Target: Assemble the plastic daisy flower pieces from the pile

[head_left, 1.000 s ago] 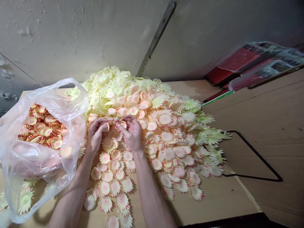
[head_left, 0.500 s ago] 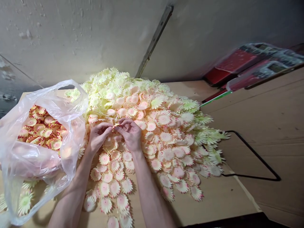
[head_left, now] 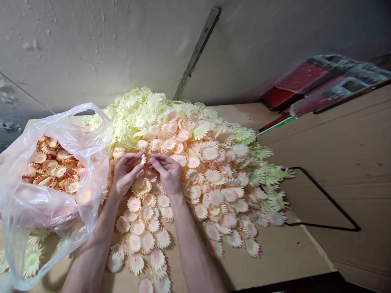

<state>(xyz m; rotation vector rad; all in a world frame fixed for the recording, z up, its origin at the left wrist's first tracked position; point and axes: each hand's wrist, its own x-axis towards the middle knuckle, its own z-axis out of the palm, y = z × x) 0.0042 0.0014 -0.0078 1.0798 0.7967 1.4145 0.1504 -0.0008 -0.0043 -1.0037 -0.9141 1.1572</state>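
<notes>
My left hand (head_left: 126,173) pinches a small artificial flower piece (head_left: 143,159), cream with pink-red tips, seen edge-on between thumb and fingers. Just to its right is my right hand (head_left: 167,173), thumb and fingertips closed together. A small gap shows between the flower piece and the right fingertips, and what these hold, if anything, is too small to make out. Beneath and around both hands spreads a large heap of cream-and-pink artificial flower pieces (head_left: 210,153), with pale green-yellow ones (head_left: 149,116) behind.
Left of my hands stands an open clear plastic bag (head_left: 45,203) holding red-edged flower pieces (head_left: 61,169). Bent black wire (head_left: 330,195) extends from the heap's right side, near cardboard (head_left: 336,150). Red plastic-wrapped packages (head_left: 302,81) lie at the back right. A wall (head_left: 122,49) rises behind the table (head_left: 275,252).
My hands have parted slightly. The flower piece, earlier between both sets of fingertips, is now in my left hand, turned edge-on and a little farther left.
</notes>
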